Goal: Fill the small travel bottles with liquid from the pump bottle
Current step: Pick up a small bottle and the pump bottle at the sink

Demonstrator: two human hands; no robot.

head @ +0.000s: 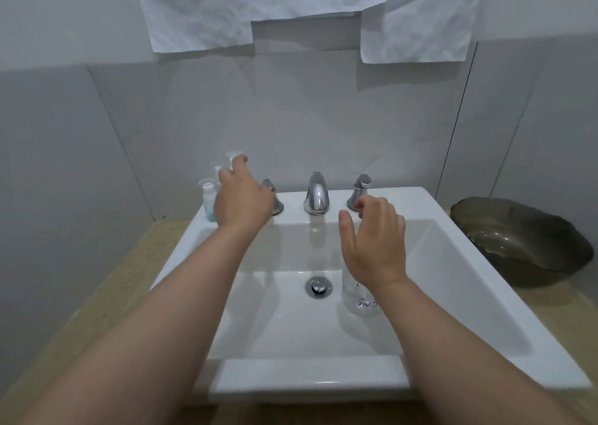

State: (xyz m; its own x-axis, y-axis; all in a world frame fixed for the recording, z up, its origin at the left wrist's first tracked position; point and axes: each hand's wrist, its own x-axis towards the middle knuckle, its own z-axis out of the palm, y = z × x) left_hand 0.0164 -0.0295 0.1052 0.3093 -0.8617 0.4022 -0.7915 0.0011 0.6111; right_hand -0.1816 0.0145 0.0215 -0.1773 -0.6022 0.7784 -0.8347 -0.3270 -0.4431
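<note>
Three small clear travel bottles stand at the sink's back left corner. The nearest travel bottle (208, 199) has a little blue liquid at its bottom, and a second bottle (217, 169) peeks out behind my fingers. My left hand (241, 199) reaches over them, its fingertips at the cap of the tallest bottle (232, 156); the palm side is hidden, so a grip cannot be told. A clear bottle with dark writing (359, 297) stands in the basin, its top hidden under my right hand (375, 243). That hand hovers with loosely curled fingers and holds nothing.
The white sink (469, 263) has a chrome faucet (316, 198), two handles (359, 190) and a drain (318, 286). A dark glass bowl (524, 240) sits on the beige counter (106, 295) at the right. Crumpled paper sheets (200, 10) hang on the wall above.
</note>
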